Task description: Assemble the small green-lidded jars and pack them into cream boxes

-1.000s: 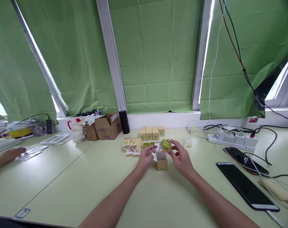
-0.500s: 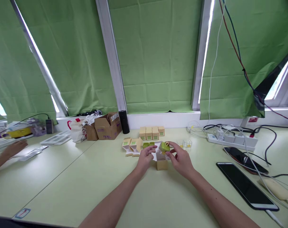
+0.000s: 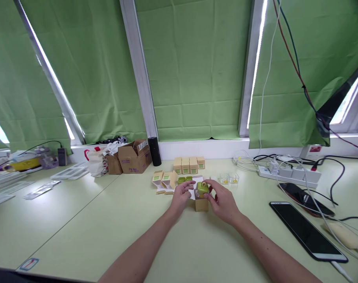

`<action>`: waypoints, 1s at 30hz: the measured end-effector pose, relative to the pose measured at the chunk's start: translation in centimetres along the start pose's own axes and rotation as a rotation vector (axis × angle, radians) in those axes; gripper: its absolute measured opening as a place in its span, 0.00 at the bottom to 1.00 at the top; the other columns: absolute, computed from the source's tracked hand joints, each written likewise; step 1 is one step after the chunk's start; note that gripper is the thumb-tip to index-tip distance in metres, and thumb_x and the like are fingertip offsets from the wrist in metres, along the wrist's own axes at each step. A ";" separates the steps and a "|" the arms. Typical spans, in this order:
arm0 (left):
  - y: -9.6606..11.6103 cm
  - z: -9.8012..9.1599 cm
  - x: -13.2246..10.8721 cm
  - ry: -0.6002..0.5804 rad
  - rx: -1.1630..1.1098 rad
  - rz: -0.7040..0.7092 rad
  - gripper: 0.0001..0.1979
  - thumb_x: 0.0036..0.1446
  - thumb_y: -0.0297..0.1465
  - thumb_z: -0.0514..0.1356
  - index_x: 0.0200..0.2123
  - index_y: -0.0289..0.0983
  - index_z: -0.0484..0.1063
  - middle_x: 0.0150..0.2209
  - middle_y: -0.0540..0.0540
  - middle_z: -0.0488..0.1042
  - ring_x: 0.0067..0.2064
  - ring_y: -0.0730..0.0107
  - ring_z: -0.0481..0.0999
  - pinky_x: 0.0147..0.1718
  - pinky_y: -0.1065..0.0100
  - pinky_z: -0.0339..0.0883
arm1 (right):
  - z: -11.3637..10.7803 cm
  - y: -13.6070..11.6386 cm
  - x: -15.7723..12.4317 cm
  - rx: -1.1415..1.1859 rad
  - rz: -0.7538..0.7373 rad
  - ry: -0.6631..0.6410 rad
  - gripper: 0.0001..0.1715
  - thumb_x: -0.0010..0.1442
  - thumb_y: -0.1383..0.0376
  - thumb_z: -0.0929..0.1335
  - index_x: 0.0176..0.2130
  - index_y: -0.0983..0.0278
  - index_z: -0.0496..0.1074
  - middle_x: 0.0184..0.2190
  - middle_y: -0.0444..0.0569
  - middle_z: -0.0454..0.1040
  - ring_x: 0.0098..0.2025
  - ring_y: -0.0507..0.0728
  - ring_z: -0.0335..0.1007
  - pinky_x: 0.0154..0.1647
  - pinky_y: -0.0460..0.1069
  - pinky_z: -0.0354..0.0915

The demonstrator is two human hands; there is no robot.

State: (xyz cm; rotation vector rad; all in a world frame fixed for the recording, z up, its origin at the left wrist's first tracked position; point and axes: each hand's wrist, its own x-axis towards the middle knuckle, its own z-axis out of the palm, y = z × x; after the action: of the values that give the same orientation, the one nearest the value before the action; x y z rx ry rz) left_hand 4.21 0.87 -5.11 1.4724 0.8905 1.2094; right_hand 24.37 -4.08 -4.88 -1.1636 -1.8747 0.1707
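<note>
My right hand (image 3: 223, 201) pinches a small green-lidded container (image 3: 202, 188) with a loop on its lid. The container sits at the mouth of a small open cardboard box (image 3: 202, 205); how far inside is hidden. At the box's left side is my left hand (image 3: 180, 197), fingers apart and stretched toward the white flap; whether they touch it is unclear. Two green lids (image 3: 185, 179) lie just beyond the left fingertips. Left of them are two opened cardboard boxes (image 3: 166, 179) with green labels. Small clear cups (image 3: 229, 179) with yellow bits stand behind my right hand.
Several closed small boxes (image 3: 185, 165) form a row at the back. A large carton (image 3: 134, 157), a black cylinder (image 3: 154, 151) and a cloth bag (image 3: 96, 162) stand left. On the right are a phone (image 3: 307, 230), a dark device (image 3: 304, 198) and a power strip (image 3: 289, 175) with cables.
My right hand has lowered the green-lidded container slightly to the left, into the mouth of the box. My left hand has barely moved. Another person's hand at far left has almost left view.
</note>
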 end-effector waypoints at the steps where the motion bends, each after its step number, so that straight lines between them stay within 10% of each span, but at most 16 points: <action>1: 0.0 0.0 0.0 0.003 0.000 0.001 0.29 0.39 0.24 0.56 0.49 0.34 0.79 0.45 0.39 0.81 0.49 0.55 0.78 0.43 0.65 0.68 | 0.1 0.0 0.0 0.003 -0.002 -0.008 0.21 0.64 0.66 0.65 0.57 0.57 0.69 0.46 0.50 0.79 0.38 0.59 0.76 0.33 0.51 0.69; 30: 0.4 0.3 -0.4 -0.008 -0.005 0.002 0.29 0.39 0.24 0.56 0.48 0.35 0.80 0.49 0.39 0.81 0.53 0.54 0.77 0.46 0.63 0.71 | 2.1 0.4 0.0 0.199 0.045 0.076 0.12 0.69 0.62 0.65 0.39 0.58 0.78 0.45 0.53 0.70 0.43 0.60 0.73 0.39 0.54 0.73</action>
State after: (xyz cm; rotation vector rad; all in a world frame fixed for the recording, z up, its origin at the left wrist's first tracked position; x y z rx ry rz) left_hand 4.40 0.37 -4.86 1.4735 0.8799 1.2059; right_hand 23.13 -3.21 -6.35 -1.0614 -1.7233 0.3265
